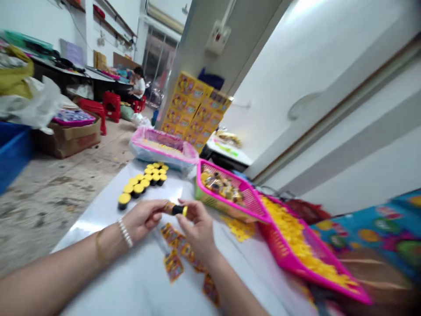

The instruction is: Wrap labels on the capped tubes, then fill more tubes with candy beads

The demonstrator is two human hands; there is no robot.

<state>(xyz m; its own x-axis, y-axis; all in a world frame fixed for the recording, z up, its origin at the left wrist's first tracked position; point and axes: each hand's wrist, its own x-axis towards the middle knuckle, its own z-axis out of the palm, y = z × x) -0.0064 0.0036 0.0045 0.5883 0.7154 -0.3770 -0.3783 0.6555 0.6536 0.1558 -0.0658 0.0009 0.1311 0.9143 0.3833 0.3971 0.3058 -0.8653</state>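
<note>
My right hand (199, 226) holds a small black cylinder with a yellow cap (179, 210) between thumb and fingers, sideways above the white table. The fingers of my left hand (148, 217) are pinched at its other end, around what looks like a small printed label (169, 207); blur hides the detail. Beneath my hands lie several orange printed cards (173, 264), some partly covered by my right forearm. Similar black cylinders with yellow caps (144, 181) stand upright in a cluster on the table, beyond my left hand.
A pink basket of wrapped pieces (200, 188) stands past my right hand, with a pink basket of yellow parts (278, 254) to its right. A plastic-lined tub (138, 151) sits at the table's far end. Yellow printed boxes (189, 107) rise behind. A person (138, 85) sits far off.
</note>
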